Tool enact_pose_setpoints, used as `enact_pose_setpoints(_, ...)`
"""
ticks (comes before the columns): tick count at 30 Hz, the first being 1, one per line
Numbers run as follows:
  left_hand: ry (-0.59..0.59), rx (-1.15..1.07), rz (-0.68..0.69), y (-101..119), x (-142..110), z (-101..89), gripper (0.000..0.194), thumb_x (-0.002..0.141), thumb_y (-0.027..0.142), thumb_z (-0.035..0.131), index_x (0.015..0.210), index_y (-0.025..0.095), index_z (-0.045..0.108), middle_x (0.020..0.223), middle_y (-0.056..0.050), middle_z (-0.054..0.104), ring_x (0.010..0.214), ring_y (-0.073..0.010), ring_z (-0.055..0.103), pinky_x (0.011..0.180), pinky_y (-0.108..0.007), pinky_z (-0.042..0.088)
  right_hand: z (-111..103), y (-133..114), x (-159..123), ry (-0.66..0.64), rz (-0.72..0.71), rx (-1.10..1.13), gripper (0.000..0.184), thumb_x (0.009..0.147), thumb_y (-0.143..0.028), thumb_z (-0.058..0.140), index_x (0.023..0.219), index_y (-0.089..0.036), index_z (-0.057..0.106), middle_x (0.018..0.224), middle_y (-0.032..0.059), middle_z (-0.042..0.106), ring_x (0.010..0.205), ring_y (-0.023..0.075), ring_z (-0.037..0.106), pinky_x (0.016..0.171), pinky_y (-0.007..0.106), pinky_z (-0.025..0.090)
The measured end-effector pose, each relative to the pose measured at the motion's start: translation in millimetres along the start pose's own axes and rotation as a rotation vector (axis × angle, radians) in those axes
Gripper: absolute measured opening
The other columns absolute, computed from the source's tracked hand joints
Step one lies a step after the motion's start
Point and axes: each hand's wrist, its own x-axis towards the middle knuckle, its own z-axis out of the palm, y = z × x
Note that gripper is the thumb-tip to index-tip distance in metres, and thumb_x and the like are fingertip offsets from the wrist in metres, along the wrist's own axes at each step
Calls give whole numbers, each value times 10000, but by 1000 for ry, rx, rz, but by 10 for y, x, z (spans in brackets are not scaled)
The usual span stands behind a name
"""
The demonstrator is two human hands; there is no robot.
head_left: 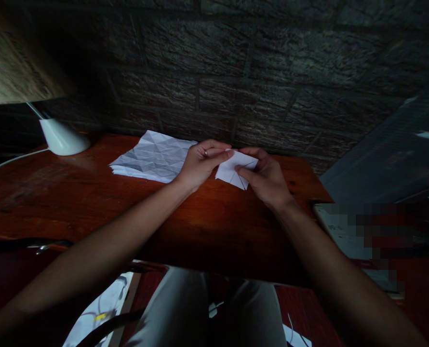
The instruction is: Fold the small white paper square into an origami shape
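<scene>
A small folded piece of white paper (229, 169) is held up just above the wooden table, with creases and flap edges on its near face. My left hand (200, 161), with a ring on one finger, pinches its upper left edge between thumb and fingers. On the right side, my right hand (267, 176) grips it, the thumb pressed flat on the front and the fingers behind, partly hidden. Left of my left hand lies a stack of white paper (151, 156), its top sheet covered in a grid of creases.
A lamp with a white base (64, 137) and a woven shade (17, 58) stands at the table's left end. A dark stone-block wall (207, 67) rises behind the wooden table (214, 231). My knees are below the front edge.
</scene>
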Motion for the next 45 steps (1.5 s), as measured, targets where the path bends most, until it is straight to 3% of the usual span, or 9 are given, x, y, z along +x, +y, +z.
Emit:
enact_pose_setpoints(7,-26,-115,-108,19,20,-19,294,650,306,983,869,226,804,893,1,824,877,-171,776,863,-336,623,-23,-19,2,-4,9,-1,453,663,-326,824,1055,-256,609,944,19,729,815,208,649,728,370,545)
enact_pose_setpoints(15,-57,-91,-195,58,36,-103,242,670,290,984,848,193,852,941,-62,832,931,-206,781,942,-389,630,-83,-62,-8,-9,2,-84,451,668,-274,800,1074,-244,605,875,2,705,761,196,634,700,362,531)
enact_pose_setpoints(20,-20,-124,-201,86,53,-107,194,686,224,964,831,179,843,920,-50,829,886,-170,769,914,-337,615,-99,-15,13,-16,7,-20,467,707,-352,839,1094,-249,599,917,19,738,816,214,671,747,382,565)
enact_pose_setpoints(24,-13,-149,-296,138,53,-118,156,739,182,927,853,149,825,918,-58,828,846,-145,766,901,-307,613,-113,18,30,-29,10,7,496,722,-421,873,1103,-256,601,933,24,758,838,224,690,786,406,587)
enact_pose_setpoints(29,-129,-100,-432,226,59,-206,221,700,171,968,829,128,794,873,-59,819,812,-155,778,873,-322,647,-180,-19,35,-57,49,2,531,698,-395,901,1124,-257,617,953,26,770,832,226,709,770,402,604)
enact_pose_setpoints(32,-208,-22,-395,248,52,-236,334,637,197,1009,888,127,799,874,-54,819,824,-160,786,879,-319,656,-227,-52,38,-65,96,29,574,664,-366,917,1137,-248,614,946,23,770,797,217,709,736,386,601)
enact_pose_setpoints(36,-218,38,-358,217,29,-211,499,586,224,1027,1030,148,810,910,-53,827,819,-163,782,851,-327,663,-250,-66,46,-86,112,40,570,650,-347,907,1125,-237,612,929,21,760,780,211,705,706,368,587)
enact_pose_setpoints(45,-208,147,-300,204,6,-158,394,638,307,986,974,160,841,919,-62,838,794,-158,762,819,-323,657,-241,-65,42,-128,86,14,556,666,-324,862,1140,-227,589,920,21,743,772,201,688,682,355,562)
